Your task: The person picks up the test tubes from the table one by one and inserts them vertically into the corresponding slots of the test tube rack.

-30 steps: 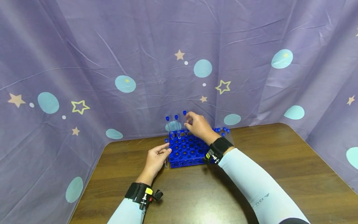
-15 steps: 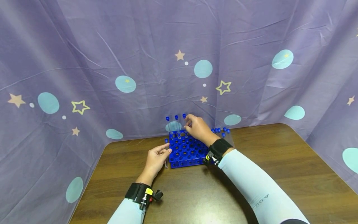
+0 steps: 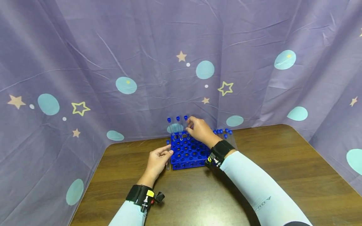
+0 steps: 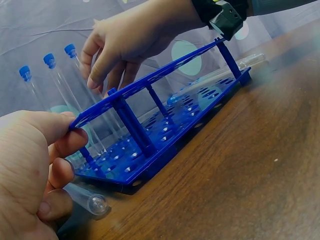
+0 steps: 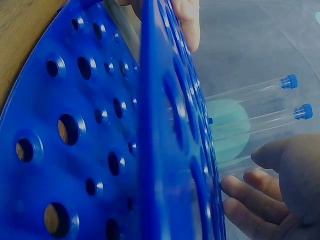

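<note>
A purple curtain [image 3: 158,37] with blue blobs and stars hangs around a brown wooden table [image 3: 282,157]. Over the table reach a person's pale-blue right sleeve [image 3: 263,185] and left sleeve [image 3: 130,215], each ending near a black wrist strap [image 3: 223,147]. The blue rack [image 3: 181,161], two perforated levels joined by posts, stands on the table near the curtain. At its back edge the right hand [image 3: 199,128] curls thumb and fingers about the third tube [image 3: 186,123], pinching it upright. The left hand [image 3: 157,159] grips the rack's left edge, thumb above the upper plate and forefinger below. Two more clear tubes [image 3: 179,128] stand in the back row, left of the third tube. A loose tube [image 4: 91,201] lies on the table just beside the rack's left end, partly under the left hand. Smallest are the blue caps [image 3: 178,118] topping the tubes, with several others clustered past the rack's right end
</note>
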The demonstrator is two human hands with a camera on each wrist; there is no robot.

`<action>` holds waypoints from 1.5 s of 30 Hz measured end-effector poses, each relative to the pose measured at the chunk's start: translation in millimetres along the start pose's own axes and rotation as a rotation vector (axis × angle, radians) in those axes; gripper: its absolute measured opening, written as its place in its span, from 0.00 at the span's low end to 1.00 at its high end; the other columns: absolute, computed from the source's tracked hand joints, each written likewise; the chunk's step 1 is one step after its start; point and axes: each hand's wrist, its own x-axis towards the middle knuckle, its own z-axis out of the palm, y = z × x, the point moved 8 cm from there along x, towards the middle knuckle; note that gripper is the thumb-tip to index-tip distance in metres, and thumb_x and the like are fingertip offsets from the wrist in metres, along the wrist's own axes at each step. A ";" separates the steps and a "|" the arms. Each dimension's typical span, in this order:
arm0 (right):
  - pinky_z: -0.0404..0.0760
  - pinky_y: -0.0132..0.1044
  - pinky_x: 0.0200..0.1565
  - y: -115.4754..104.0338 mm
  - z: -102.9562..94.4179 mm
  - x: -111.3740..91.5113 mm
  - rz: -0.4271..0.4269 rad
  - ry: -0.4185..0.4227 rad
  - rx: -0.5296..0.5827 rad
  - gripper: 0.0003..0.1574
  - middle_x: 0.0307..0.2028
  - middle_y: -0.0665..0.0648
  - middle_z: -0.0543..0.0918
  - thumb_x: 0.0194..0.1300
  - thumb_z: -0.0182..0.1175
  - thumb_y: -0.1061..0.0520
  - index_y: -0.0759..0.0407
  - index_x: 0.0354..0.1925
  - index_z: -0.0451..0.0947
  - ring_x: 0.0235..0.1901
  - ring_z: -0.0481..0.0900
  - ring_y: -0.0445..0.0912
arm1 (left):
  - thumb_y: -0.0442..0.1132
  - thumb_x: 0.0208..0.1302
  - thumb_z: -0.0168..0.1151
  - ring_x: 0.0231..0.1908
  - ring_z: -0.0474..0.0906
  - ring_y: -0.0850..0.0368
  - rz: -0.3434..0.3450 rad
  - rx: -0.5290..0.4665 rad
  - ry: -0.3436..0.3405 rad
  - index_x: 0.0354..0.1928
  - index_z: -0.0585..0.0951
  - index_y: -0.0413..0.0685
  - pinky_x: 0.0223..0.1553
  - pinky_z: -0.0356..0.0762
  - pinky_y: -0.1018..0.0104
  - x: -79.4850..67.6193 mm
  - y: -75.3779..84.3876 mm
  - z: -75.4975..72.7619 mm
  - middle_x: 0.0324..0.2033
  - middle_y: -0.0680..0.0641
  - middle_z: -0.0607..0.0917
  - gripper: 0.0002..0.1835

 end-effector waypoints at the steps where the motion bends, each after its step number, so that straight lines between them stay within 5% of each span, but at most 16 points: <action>1: 0.92 0.48 0.49 0.5 0.4 -0.3 0.003 -0.003 0.000 0.14 0.46 0.58 0.94 0.78 0.73 0.56 0.59 0.57 0.84 0.46 0.94 0.53 | 0.34 0.77 0.75 0.20 0.73 0.64 -0.002 0.001 0.000 0.67 0.89 0.36 0.25 0.75 0.72 0.0 -0.3 0.1 0.27 0.51 0.88 0.20; 14: 0.92 0.50 0.51 3.7 0.3 -2.5 0.011 -0.003 0.008 0.16 0.44 0.58 0.95 0.77 0.73 0.58 0.60 0.57 0.85 0.44 0.94 0.52 | 0.36 0.76 0.76 0.20 0.73 0.64 -0.007 0.007 0.001 0.66 0.89 0.36 0.25 0.75 0.72 -1.4 -1.1 1.3 0.29 0.49 0.90 0.21; 23: 0.92 0.50 0.50 6.1 -3.3 -8.5 0.036 -0.049 0.005 0.19 0.48 0.59 0.94 0.79 0.70 0.56 0.59 0.63 0.85 0.46 0.93 0.53 | 0.36 0.77 0.75 0.19 0.73 0.65 -0.014 0.018 0.003 0.67 0.89 0.37 0.26 0.75 0.72 -0.6 -2.8 1.0 0.26 0.58 0.87 0.20; 29: 0.90 0.56 0.59 12.6 -18.2 -13.5 0.076 -0.084 0.000 0.21 0.52 0.61 0.94 0.81 0.69 0.54 0.60 0.66 0.84 0.50 0.93 0.56 | 0.35 0.77 0.75 0.19 0.73 0.64 -0.006 0.020 0.008 0.67 0.89 0.37 0.26 0.76 0.72 0.2 -2.0 -0.1 0.26 0.57 0.87 0.20; 45: 0.90 0.56 0.56 57.9 -72.7 -38.3 0.167 -0.027 0.082 0.21 0.52 0.66 0.92 0.81 0.68 0.55 0.67 0.62 0.85 0.53 0.91 0.60 | 0.36 0.76 0.76 0.20 0.74 0.64 -0.009 0.017 0.011 0.66 0.90 0.38 0.27 0.76 0.72 -0.5 -2.0 0.7 0.28 0.52 0.88 0.20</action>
